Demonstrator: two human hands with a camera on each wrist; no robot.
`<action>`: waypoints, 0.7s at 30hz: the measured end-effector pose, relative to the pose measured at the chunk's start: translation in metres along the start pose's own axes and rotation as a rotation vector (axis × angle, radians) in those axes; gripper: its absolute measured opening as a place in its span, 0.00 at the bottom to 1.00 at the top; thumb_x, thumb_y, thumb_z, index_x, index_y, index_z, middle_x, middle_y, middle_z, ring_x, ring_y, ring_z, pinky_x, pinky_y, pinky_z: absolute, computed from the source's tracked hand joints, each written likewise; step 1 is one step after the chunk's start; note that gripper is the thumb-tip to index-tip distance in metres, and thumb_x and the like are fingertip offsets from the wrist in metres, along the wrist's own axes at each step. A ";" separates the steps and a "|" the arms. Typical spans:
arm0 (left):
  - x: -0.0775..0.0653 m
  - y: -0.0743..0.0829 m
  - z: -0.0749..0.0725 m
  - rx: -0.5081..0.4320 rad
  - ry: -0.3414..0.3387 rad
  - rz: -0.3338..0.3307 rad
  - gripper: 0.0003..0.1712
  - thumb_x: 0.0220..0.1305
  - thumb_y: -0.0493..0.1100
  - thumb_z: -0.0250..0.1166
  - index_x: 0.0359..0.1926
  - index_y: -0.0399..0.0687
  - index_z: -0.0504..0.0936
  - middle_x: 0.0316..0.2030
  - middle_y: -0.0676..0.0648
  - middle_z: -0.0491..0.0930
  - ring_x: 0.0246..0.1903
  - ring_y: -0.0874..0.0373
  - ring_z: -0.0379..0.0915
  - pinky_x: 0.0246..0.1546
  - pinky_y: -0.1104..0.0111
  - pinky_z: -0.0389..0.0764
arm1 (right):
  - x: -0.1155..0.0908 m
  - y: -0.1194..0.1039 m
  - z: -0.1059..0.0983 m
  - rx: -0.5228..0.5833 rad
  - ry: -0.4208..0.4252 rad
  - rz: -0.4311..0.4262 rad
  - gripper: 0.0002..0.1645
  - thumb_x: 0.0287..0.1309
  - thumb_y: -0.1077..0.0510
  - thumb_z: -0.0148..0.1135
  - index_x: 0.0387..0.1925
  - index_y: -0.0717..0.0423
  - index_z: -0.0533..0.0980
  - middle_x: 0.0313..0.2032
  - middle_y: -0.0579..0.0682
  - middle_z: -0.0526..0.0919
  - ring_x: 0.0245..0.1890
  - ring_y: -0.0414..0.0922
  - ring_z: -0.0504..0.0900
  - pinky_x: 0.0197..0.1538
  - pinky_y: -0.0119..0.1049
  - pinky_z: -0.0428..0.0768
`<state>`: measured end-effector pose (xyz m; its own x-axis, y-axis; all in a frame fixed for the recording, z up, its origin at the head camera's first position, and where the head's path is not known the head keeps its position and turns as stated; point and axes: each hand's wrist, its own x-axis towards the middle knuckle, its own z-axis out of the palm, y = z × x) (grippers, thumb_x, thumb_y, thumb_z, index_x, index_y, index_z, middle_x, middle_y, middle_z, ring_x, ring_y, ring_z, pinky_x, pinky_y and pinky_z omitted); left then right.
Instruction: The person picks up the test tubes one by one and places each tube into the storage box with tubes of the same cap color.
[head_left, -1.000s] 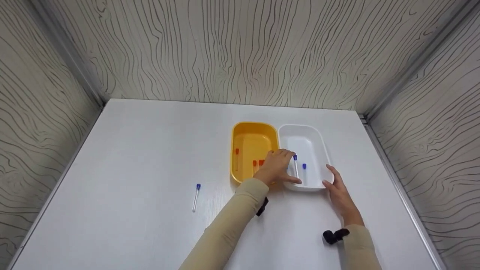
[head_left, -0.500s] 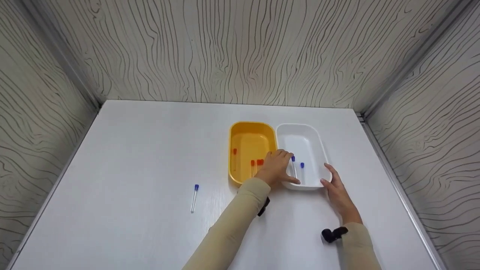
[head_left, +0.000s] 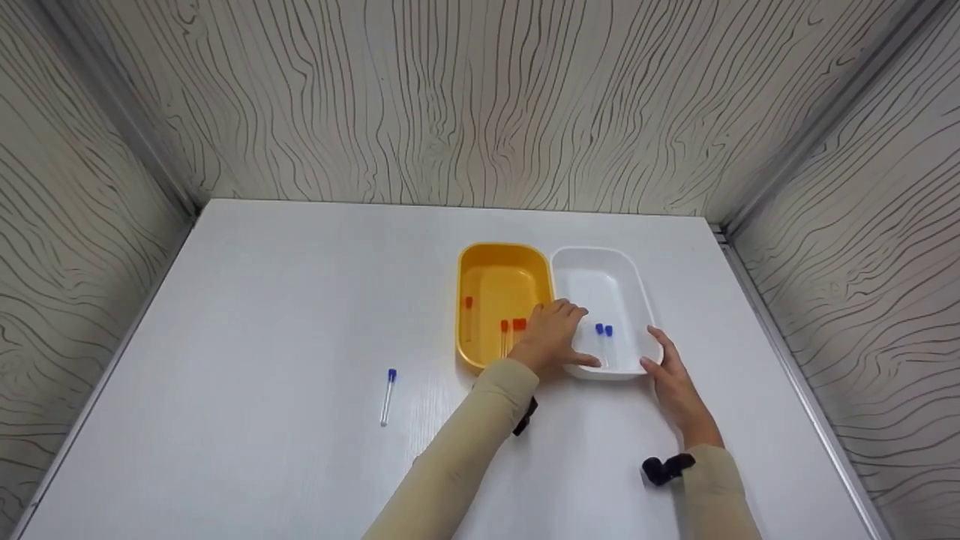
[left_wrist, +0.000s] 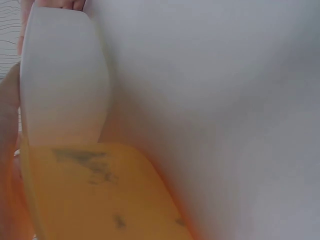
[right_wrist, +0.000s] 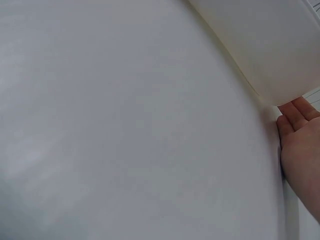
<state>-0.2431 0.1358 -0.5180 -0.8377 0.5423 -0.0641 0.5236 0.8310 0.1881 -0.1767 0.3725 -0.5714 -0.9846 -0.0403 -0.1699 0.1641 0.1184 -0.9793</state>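
Observation:
My left hand [head_left: 551, 334] reaches over the rim between the two trays, thumb and fingers spread apart with nothing between them. Below it, in the white tray [head_left: 600, 253], two clear test tubes [head_left: 608, 341] with blue caps lie side by side. At that tray's near right corner, my right hand [head_left: 679, 382] holds the rim with thumb and fingers; the right wrist view shows its fingers [right_wrist: 295, 116] against the outer wall. Several red-capped test tubes [head_left: 504, 336] lie in the yellow tray [head_left: 487, 249], partly hidden by the left hand.
A single blue-capped test tube [head_left: 388, 397] lies on the white table [head_left: 285, 315], left of the trays. The yellow and white trays stand side by side. Wood-patterned panels [head_left: 450, 105] rise behind and at both sides.
A blue-capped test tube under my left hand has dropped from its leaning position to lie beside the other in the white tray. Both hands stay nearly in place.

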 end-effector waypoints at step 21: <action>-0.025 -0.020 -0.022 -0.162 0.093 0.073 0.39 0.61 0.69 0.56 0.69 0.59 0.65 0.67 0.54 0.71 0.68 0.58 0.65 0.73 0.57 0.64 | 0.001 0.004 -0.003 0.045 -0.038 0.005 0.41 0.70 0.61 0.48 0.76 0.47 0.40 0.77 0.43 0.22 0.77 0.47 0.21 0.80 0.43 0.32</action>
<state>-0.2358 0.1030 -0.4983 -0.8132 0.5802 0.0450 0.5578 0.7550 0.3448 -0.1772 0.3757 -0.5751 -0.9810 -0.0774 -0.1777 0.1721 0.0735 -0.9823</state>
